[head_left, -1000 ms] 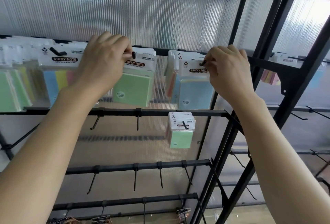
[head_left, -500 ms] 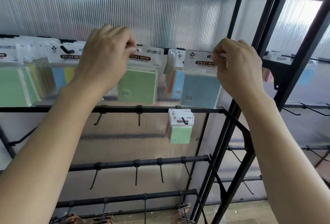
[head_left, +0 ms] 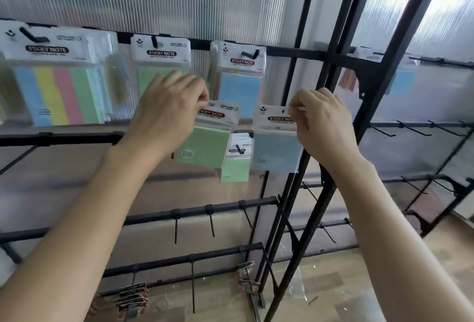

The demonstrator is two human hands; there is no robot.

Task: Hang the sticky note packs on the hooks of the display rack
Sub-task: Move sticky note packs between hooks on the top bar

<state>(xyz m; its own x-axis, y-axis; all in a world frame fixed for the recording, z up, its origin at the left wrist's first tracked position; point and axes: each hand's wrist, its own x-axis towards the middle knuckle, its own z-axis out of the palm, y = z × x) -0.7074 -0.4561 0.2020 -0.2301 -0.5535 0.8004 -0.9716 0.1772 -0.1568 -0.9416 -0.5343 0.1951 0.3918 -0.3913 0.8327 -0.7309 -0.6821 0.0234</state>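
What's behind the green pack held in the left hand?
A smaller green sticky note pack hanging on a hook, its left edge covered. The held green pack also hides the rail there.

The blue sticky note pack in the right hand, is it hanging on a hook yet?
No, the right hand pinches the blue pack by its header, in the air below the top-row hooks.

At mid-frame I see my left hand (head_left: 166,114) holding the left pack (head_left: 205,147) and my right hand (head_left: 323,121) holding the right pack (head_left: 275,150) beside it, both in front of the rack's second rail (head_left: 64,139). Between and behind them, a small pack (head_left: 237,168) hangs on a hook. Above, the hung packs (head_left: 53,91) line the top rail (head_left: 289,52). Bare hooks (head_left: 211,224) lie below.
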